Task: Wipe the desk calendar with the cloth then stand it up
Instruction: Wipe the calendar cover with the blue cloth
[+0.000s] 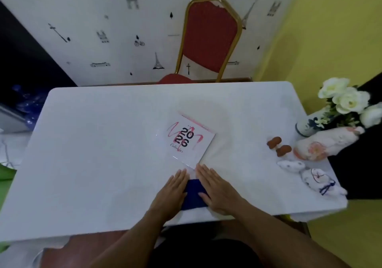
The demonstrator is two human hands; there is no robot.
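Note:
A white desk calendar point(191, 140) with "2026" and pink strokes on its cover lies flat on the white table point(93, 143), turned at an angle, right of centre. Just in front of it, near the table's front edge, lies a folded dark blue cloth point(193, 195). My left hand point(172, 192) rests flat on the cloth's left side, fingers stretched forward. My right hand point(217, 189) lies flat on its right side, and its fingertips reach the calendar's near corner. Both hands cover much of the cloth.
Along the table's right edge stand two brown mushroom figures point(279, 145), a pale ceramic figure point(324, 143), small white-and-blue figures point(318, 180) and a vase with white flowers point(343, 100). A red chair point(210, 36) stands behind the table.

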